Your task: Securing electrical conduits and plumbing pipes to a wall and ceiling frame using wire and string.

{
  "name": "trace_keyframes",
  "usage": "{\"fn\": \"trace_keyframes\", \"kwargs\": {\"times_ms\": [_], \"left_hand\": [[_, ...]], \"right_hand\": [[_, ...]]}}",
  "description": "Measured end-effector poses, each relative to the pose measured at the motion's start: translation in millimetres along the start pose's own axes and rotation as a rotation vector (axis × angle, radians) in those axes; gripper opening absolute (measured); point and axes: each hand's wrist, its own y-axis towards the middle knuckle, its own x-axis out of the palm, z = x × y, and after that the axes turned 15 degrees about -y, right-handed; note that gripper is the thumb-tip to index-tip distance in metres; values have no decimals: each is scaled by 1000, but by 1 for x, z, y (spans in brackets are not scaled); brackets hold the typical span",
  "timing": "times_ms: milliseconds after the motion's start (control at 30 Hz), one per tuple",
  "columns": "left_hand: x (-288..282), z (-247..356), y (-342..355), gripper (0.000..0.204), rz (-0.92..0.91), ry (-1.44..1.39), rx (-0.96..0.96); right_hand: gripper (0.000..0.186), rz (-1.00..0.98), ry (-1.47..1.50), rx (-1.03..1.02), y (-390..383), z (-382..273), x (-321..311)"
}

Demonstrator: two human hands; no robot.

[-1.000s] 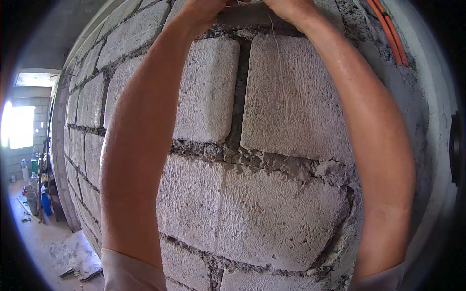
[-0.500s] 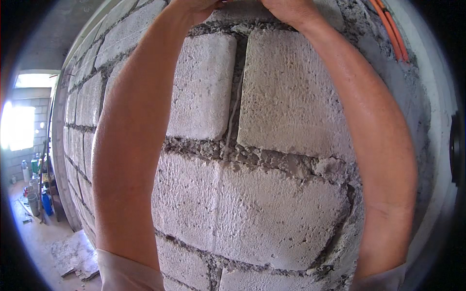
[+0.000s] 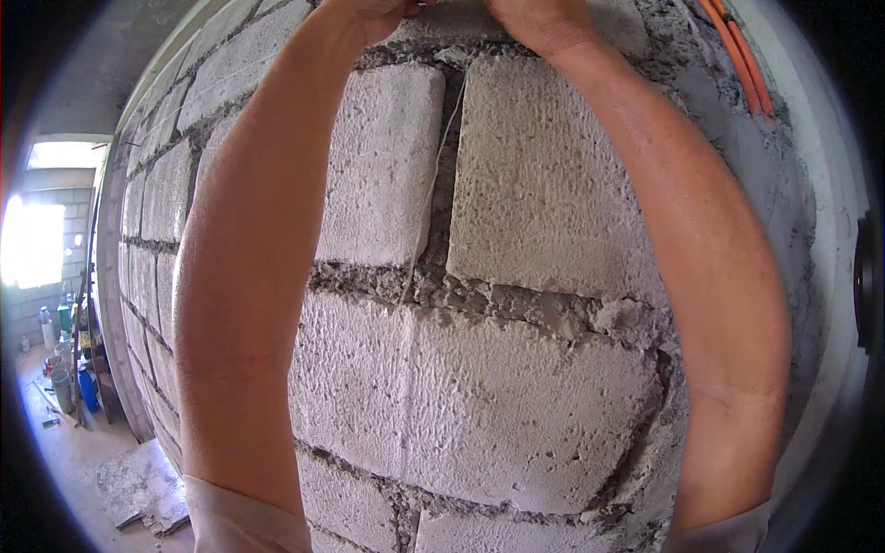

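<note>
Both my arms reach up against a wall of grey concrete blocks (image 3: 544,175) with rough mortar joints. My left hand (image 3: 373,11) and my right hand (image 3: 539,20) sit close together at the top edge of the picture, mostly cut off. A thin pale string (image 3: 426,207) hangs down from between them along the vertical joint, ending near the horizontal mortar line. Which hand grips the string is hidden by the frame edge.
Orange conduit pipes (image 3: 742,55) run down the wall at the upper right. Far left and below lie a doorway with bright light (image 3: 32,244), buckets and bottles (image 3: 64,369) on the floor, and a slab of rubble (image 3: 138,484).
The view has shifted slightly upward and to the left; my hands stay together at the top of the wall. The hanging string now shows clearly along the joint.
</note>
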Motion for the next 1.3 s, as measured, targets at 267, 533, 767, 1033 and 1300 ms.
{"fn": "trace_keyframes", "kwargs": {"times_ms": [267, 533, 767, 1033, 1300], "left_hand": [[-6, -2, 7, 13, -35, -36, -10], [-3, 1, 8, 14, -29, -50, -36], [2, -6, 9, 17, -90, 47, 4], [-46, -22, 28, 29, -68, 643, 464], [-14, -13, 37, 29, 201, 784, 579]], "right_hand": [[16, 17, -65, 4, 5, -4, 2], [16, 53, -177, -64, 7, 1, 6], [16, -4, -182, -46, 6, 17, 8], [17, -48, 64, -23, 31, 30, 20], [20, -120, 151, 210, 41, 51, 26]]}}
